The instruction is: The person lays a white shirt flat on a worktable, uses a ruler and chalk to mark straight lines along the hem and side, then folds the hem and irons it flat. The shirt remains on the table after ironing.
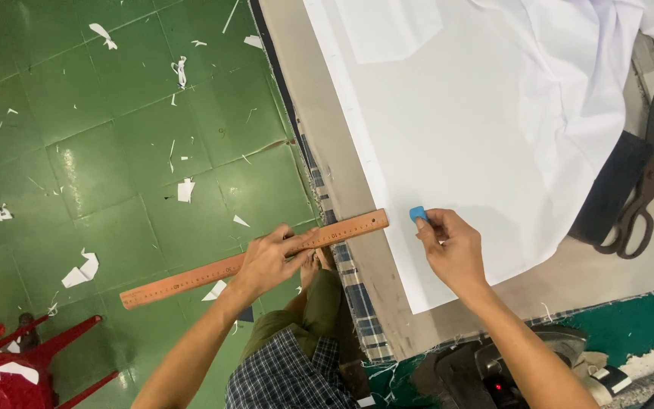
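My left hand (270, 257) grips a long brown wooden ruler (191, 274) near its middle, holding it off the table's left edge; the ruler's right end reaches the edge of the white fabric (493, 129). My right hand (452, 246) pinches a small blue piece of tailor's chalk (417, 213) between thumb and fingers, its tip resting on the white fabric near the lower left edge. The fabric lies flat across a beige table (327, 113), bunched up at the upper right.
Large dark scissors (633, 204) lie on a dark cloth piece (607, 189) at the table's right. An iron (509, 367) sits at the table's near end. Red plastic chairs (9, 348) stand on the green tiled floor (115, 151), which is littered with white scraps.
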